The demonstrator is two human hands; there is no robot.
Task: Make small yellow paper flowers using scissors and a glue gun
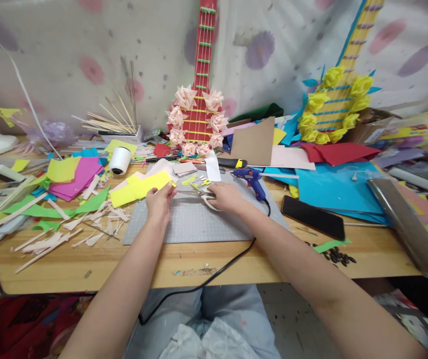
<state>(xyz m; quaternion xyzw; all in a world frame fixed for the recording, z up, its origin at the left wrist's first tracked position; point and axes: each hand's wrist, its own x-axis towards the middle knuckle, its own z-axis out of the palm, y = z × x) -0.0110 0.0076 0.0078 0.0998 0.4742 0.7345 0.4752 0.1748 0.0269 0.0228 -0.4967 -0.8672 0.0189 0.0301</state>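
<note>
My left hand [159,200] pinches the edge of a yellow paper sheet [139,187] lying at the left of the grey cutting mat [195,222]. My right hand [225,196] is closed round the pale handles of a pair of scissors [203,195], whose blades point left toward the yellow sheet. Small yellow paper scraps [195,182] lie on the mat just beyond the scissors. Both hands rest low over the far half of the mat.
A blue glue gun [250,178] lies right of my right hand, its black cord running off the table's front edge. A black phone [313,217], a white tape roll [120,160], pink paper sheets [81,175], paper strips, and two decorated paper guitars [198,117] crowd the wooden table [236,264].
</note>
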